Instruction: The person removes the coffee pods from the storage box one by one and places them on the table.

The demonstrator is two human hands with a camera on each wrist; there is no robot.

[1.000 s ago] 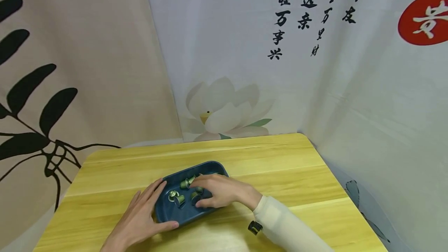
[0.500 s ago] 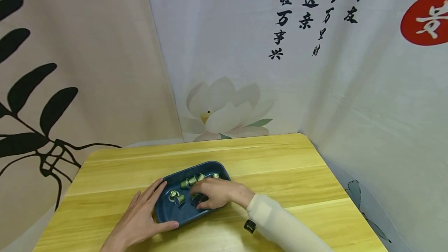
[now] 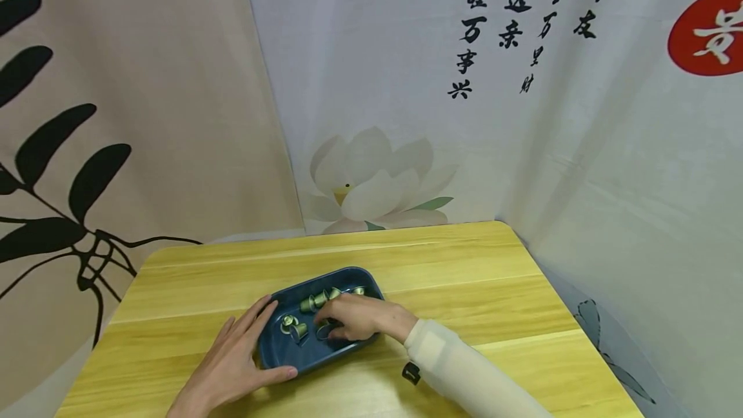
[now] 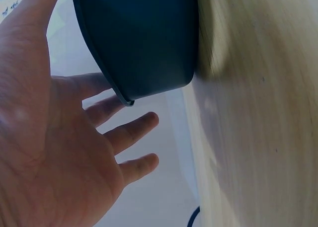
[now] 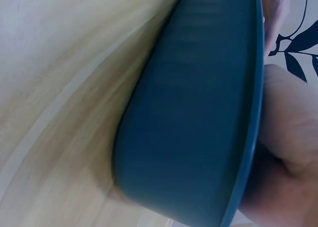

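A dark blue tray [image 3: 307, 356] with raised walls stands on the table in the head view. My left hand [image 3: 235, 358] rests against its left end, fingers spread along the rim and thumb at the near corner. Inside the tray my right hand [image 3: 361, 316] has its fingers and thumb bent around a green coffee capsule [image 3: 323, 332], which they partly cover. Two more capsules [image 3: 298, 332] lie to its left. Several others, among them a green capsule [image 3: 307, 304], lie along the far wall. Both wrist views show the tray's outer wall [image 4: 139, 43], not its contents.
The yellow wood-grain table [image 3: 464, 289] extends around the tray. Behind it hangs a pale cloth [image 3: 395, 82] with printed lettering, a lotus and dark leaves. A small black object [image 3: 411, 373] sits at the right sleeve [image 3: 447, 353].
My right hand's fingers have drawn in toward the thumb around the capsule, uncovering capsules along the far wall. The right forearm has shifted slightly left. My left hand stays put.
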